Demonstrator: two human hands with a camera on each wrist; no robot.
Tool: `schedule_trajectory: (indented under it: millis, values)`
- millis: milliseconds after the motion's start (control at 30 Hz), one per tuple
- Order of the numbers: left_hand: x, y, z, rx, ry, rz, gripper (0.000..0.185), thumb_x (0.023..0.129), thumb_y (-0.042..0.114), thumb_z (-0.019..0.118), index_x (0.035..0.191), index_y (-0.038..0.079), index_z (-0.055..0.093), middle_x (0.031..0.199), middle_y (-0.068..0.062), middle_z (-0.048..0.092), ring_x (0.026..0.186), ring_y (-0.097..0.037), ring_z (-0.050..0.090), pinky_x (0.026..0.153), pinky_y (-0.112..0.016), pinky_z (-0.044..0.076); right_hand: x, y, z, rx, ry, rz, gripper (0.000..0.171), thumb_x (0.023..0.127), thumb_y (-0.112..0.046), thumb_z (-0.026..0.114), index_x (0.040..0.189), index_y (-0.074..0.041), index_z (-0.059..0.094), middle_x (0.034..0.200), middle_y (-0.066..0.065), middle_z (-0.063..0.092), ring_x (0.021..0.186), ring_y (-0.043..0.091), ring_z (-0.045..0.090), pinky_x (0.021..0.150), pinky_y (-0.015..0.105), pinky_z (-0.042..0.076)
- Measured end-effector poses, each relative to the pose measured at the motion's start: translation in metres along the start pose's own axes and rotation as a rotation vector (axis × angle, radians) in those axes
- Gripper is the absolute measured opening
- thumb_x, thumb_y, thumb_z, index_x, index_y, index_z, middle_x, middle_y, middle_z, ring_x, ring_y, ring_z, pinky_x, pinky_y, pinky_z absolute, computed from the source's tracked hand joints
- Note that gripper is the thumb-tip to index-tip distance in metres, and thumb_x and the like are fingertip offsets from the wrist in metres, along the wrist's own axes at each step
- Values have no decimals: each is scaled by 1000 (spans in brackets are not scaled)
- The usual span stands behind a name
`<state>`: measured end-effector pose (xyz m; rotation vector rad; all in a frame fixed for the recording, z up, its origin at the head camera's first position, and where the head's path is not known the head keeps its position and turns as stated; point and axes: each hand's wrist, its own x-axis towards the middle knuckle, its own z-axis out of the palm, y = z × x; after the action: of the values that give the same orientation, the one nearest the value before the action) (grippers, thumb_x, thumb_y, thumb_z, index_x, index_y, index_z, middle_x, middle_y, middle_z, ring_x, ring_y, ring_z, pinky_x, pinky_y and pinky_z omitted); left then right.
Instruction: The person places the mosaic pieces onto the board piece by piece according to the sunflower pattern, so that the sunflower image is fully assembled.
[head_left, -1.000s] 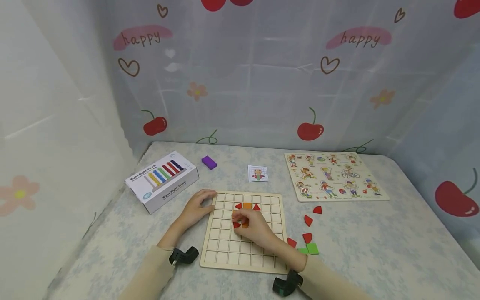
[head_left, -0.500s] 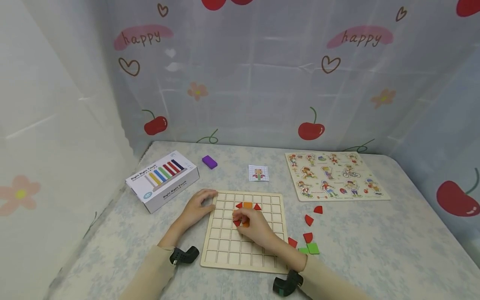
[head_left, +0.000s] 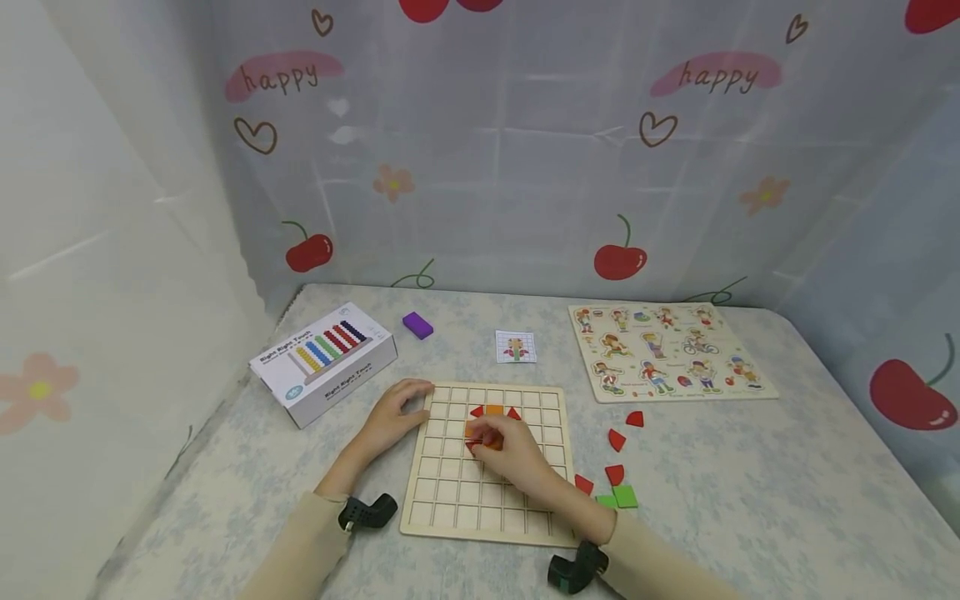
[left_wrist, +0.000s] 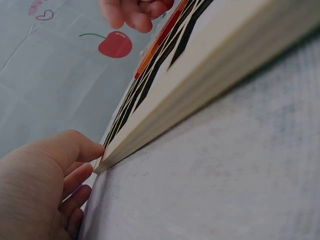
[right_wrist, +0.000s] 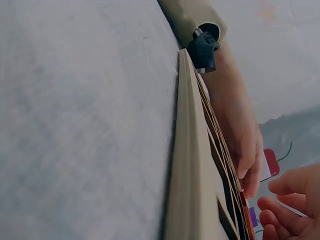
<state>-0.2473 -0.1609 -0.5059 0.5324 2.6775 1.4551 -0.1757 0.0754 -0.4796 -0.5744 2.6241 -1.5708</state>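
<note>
A wooden grid board (head_left: 450, 500) lies on the table in front of me. Its upper rows hold a red triangle (head_left: 477, 411), an orange square (head_left: 494, 410) and another red triangle (head_left: 513, 413). My right hand (head_left: 510, 454) reaches over the board, its curled fingertips pinching a red piece (head_left: 471, 447) beside an orange piece (head_left: 492, 447) in the row below. My left hand (head_left: 393, 414) rests at the board's upper left corner, with the thumb (left_wrist: 75, 145) against the board's edge (left_wrist: 210, 75). The right wrist view shows the board edge (right_wrist: 187, 175) side-on and my curled right fingers (right_wrist: 290, 205).
Loose red pieces (head_left: 616, 439) and a green square (head_left: 624, 497) lie right of the board. A pattern card (head_left: 516, 346) lies behind it. A white toy box (head_left: 324, 362) and a purple block (head_left: 417, 325) sit back left, and a character puzzle board (head_left: 667, 350) back right. Curtains enclose the table.
My right hand's fingers have shifted slightly over the red and orange pieces, staying at the same cells. The left hand has not moved.
</note>
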Motion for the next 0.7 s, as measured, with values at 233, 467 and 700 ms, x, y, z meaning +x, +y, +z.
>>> schedule_trajectory:
  millis: [233,467,700]
  values:
    - [1,0,0,0,-1,2,40,88,14,65,128,11,59,135,-7,55,134,-28,43,115,-49,31,-9,7,-20,43,77,12,17,89,-6,64,105,-3,67,92,10,70,76,9,59,67,18,50]
    - [1,0,-1,-3,-4,7,40,89,15,65,128,11,59,136,-7,54,135,-29,42,116,-49,30,-26,21,-55,10,176,75,16,89,-9,65,103,-5,68,90,7,70,78,6,57,68,17,49]
    - [0,-2,1,2,-1,11,41,89,15,65,129,12,59,136,-7,54,135,-29,42,115,-50,30,-54,34,-92,-35,265,85,20,87,-8,67,106,-2,67,90,9,71,79,4,59,66,18,49]
